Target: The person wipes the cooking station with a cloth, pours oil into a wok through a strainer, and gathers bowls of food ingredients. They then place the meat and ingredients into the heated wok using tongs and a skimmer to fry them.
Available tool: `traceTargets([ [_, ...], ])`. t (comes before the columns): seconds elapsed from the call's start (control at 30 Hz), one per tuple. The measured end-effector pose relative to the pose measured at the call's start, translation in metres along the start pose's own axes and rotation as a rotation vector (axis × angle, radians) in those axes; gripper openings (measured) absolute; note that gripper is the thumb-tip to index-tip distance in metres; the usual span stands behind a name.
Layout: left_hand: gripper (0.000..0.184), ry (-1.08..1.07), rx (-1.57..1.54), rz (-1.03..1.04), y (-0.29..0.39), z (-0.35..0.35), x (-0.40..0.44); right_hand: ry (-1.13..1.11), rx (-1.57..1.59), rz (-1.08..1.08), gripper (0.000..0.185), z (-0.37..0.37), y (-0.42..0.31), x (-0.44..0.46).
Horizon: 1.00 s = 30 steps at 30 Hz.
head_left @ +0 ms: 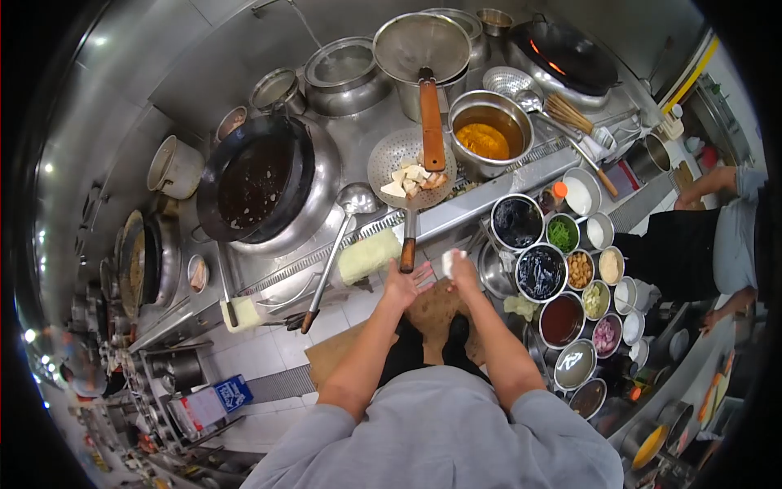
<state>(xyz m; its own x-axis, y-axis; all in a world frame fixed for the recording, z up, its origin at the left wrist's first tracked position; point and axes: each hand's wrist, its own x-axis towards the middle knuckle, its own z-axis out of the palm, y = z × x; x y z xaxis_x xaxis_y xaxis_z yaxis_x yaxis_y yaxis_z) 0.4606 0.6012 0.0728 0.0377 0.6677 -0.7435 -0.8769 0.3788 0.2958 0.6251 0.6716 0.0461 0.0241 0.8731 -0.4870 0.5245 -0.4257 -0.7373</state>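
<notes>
My left hand [406, 285] has its fingers spread, palm up, just below the wooden handle end of a perforated skimmer [383, 167]. Whether it touches the handle I cannot tell. Pale and browned chunks of food [413, 178] lie in the skimmer. My right hand [464, 277] is closed around a small white wad [451, 261], which looks like cloth or paper. Left of the skimmer rests a steel ladle [334, 244], and a folded pale-green cloth [369, 255] lies on the counter edge.
A black wok [257, 179] with dark liquid sits at left. A pot of orange oil [521, 159] and a fine strainer [423, 49] stand behind. Several seasoning containers [541, 272] line the right. Another person [733, 232] stands at far right.
</notes>
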Motion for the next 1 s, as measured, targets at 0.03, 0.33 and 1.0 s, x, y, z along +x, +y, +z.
traceTargets([
  [0.03,0.070,-0.037,-0.022,-0.011,0.004,0.009,-0.001,-0.089,0.308,0.327,0.054,-0.012,-0.005,0.004],
  [0.33,0.048,0.074,0.349,0.121,0.003,0.014,0.009,-0.176,-0.515,-0.662,0.034,0.013,-0.118,-0.003],
  [1.0,0.042,-0.342,0.262,0.223,0.090,0.188,-0.033,0.424,0.454,-0.763,0.027,-0.129,-0.205,0.032],
])
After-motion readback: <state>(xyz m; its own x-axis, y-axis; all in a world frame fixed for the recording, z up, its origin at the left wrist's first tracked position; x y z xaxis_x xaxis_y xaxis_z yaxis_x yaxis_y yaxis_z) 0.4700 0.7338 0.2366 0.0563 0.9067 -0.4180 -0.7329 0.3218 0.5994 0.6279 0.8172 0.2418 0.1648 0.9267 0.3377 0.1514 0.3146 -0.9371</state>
